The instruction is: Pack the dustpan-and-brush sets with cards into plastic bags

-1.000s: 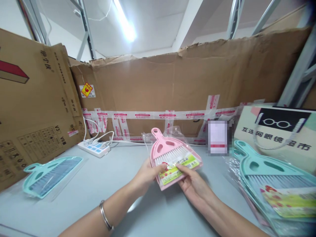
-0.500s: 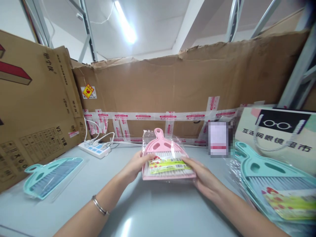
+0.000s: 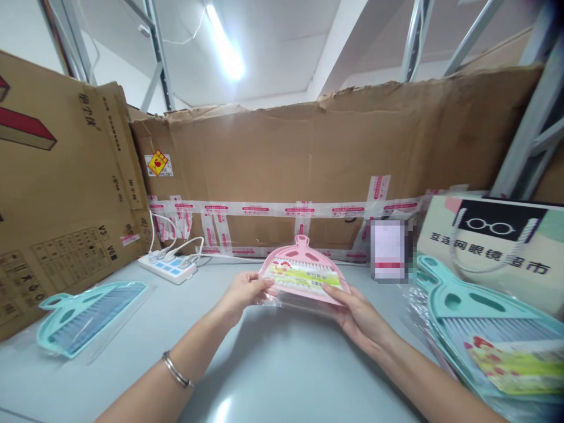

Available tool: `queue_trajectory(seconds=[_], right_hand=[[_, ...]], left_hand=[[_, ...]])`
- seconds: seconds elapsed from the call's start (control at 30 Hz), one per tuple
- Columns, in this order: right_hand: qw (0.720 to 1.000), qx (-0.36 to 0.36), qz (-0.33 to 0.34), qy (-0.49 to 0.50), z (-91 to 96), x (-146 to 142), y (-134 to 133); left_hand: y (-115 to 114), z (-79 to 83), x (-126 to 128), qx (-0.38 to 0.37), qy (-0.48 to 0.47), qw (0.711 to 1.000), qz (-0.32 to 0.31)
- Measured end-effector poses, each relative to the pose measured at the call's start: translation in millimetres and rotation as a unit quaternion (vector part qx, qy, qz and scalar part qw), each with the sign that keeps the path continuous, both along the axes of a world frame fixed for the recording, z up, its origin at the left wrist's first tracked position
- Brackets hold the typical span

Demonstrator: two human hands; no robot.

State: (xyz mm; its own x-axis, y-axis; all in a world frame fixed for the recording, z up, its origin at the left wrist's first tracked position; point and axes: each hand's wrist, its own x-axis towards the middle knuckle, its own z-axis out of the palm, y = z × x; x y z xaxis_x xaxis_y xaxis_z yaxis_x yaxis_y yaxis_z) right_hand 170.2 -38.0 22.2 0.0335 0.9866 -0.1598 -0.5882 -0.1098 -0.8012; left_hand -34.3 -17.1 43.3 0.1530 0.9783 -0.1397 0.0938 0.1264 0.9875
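A pink mini dustpan-and-brush set (image 3: 302,269) in a clear plastic bag is held above the grey table (image 3: 247,376), tilted nearly flat with its handle pointing away from me. My left hand (image 3: 243,292) pinches its left edge and the loose bag below it. My right hand (image 3: 355,311) grips its right lower edge from underneath. A yellow-green label runs across the brush.
A teal dustpan set (image 3: 83,314) in a bag lies at the left. More teal bagged sets (image 3: 484,329) are stacked at the right before a paper carrier bag (image 3: 497,247). A white power strip (image 3: 167,267) sits at the back. Cardboard walls (image 3: 308,164) enclose the table.
The pink set has been turned from facing me at a slant to lying almost flat and level. Both hands shifted to its side edges.
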Motion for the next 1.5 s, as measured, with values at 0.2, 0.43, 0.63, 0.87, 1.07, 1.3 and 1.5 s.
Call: queue_trajectory(seconds=[0.2, 0.43, 0.63, 0.87, 1.07, 1.3, 1.5], right_hand=[[0.998, -0.057, -0.03, -0.018, -8.8, 5, 7], [0.998, -0.064, -0.03, -0.007, -0.5, 2, 1], [0.997, -0.037, 0.023, -0.056, 3.1, 1, -3], [0.982, 0.127, 0.089, -0.107, 12.1, 8, -10], [0.936, 0.221, 0.005, -0.275, -3.2, 8, 0], [0.9, 0.228, -0.061, -0.366, -7.6, 8, 5], [0.846, 0.293, -0.014, -0.446, -11.9, 9, 1]], left_hand=[[-9, 17.1, -2, 0.021, 0.052, 0.995, -0.082], [-2, 33.0, -45, 0.056, 0.008, 0.964, -0.261], [-2, 13.0, -18, 0.249, 0.1, 0.937, -0.225], [1, 3.8, -3, 0.309, 0.062, 0.949, 0.009], [-3, 2.6, 3, 0.322, 0.049, 0.943, 0.072], [3, 6.8, -15, 0.225, -0.04, 0.971, -0.07], [5, 14.0, -35, 0.113, 0.075, 0.949, -0.286]])
